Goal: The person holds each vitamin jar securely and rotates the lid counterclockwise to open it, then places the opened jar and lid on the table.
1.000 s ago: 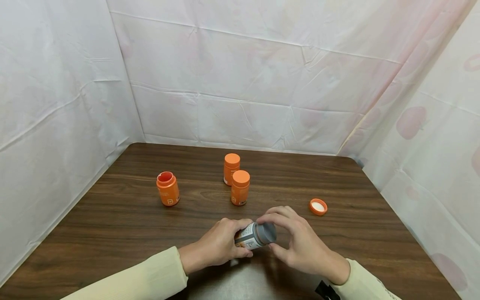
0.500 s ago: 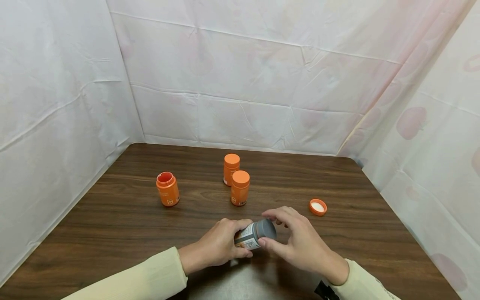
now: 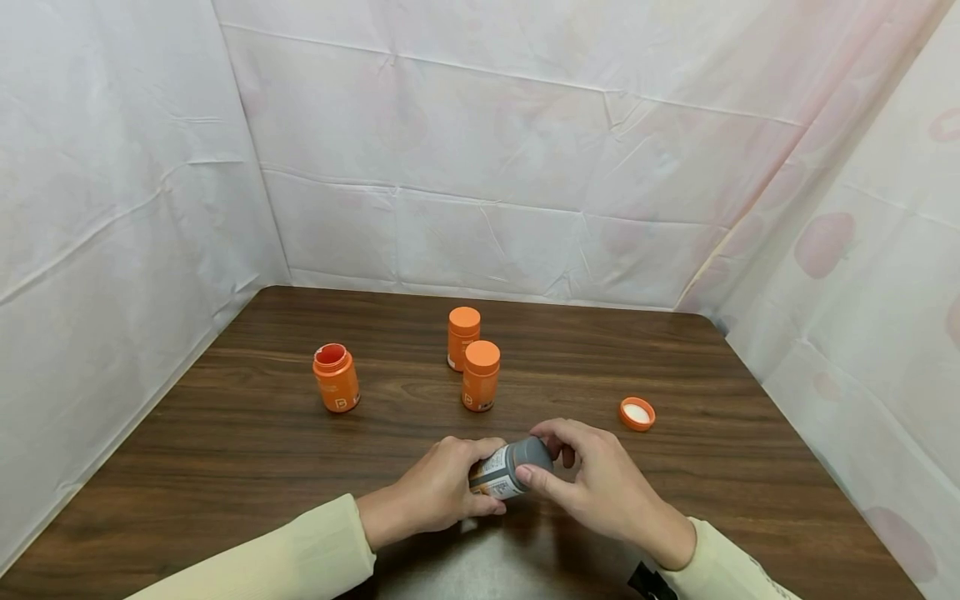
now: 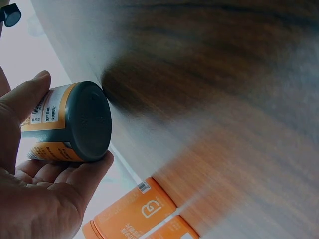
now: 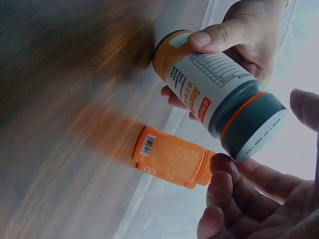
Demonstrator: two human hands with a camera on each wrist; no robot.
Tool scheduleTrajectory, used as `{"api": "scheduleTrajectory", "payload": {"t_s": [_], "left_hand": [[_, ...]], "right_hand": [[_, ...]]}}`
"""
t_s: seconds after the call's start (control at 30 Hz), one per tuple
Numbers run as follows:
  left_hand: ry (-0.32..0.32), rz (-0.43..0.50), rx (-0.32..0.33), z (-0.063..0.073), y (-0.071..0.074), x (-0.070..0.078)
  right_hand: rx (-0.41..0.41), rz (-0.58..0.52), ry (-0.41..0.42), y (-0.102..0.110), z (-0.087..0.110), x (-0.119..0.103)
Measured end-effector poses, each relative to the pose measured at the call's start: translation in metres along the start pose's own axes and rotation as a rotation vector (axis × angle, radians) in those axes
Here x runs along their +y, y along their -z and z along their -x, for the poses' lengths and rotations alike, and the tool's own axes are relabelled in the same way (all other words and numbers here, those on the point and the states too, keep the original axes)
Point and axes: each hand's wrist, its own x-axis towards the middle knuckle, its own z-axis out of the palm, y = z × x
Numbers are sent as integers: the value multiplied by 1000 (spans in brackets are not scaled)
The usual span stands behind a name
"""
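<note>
A grey bottle (image 3: 491,477) with a white and orange label lies tilted in the left hand (image 3: 442,487), whose thumb and fingers grip its body. Its grey cap (image 5: 256,124) faces the right hand (image 3: 600,479), and an orange ring shows below the cap. Around that cap the right hand's fingers are loosely bent. In the right wrist view, fingertips (image 5: 222,164) are right at the cap's lower edge, while the thumb stands apart from it. The bottle's dark base (image 4: 90,122) shows in the left wrist view.
Two capped orange bottles, a nearer one (image 3: 481,377) and a farther one (image 3: 462,337), stand beyond the hands. An uncapped orange bottle (image 3: 337,382) stands at left. An orange lid (image 3: 637,413) lies inside up at right. White curtains (image 3: 480,167) surround the wooden table (image 3: 247,433).
The right thumb has shifted up and left to the cap's near side, and the index finger has moved right along the far side. The left hand keeps its grip on the bottle.
</note>
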Motion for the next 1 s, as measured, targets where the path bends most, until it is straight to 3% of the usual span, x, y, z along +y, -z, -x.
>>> {"api": "scheduleTrajectory", "payload": {"t_s": [0.4,1.0], "left_hand": [[12,14,-9,0,0,1],[7,7,-15,0,0,0]], "right_hand": [[-9,-7,0,1,0,0],[-16,-27,192,4,2,3]]}}
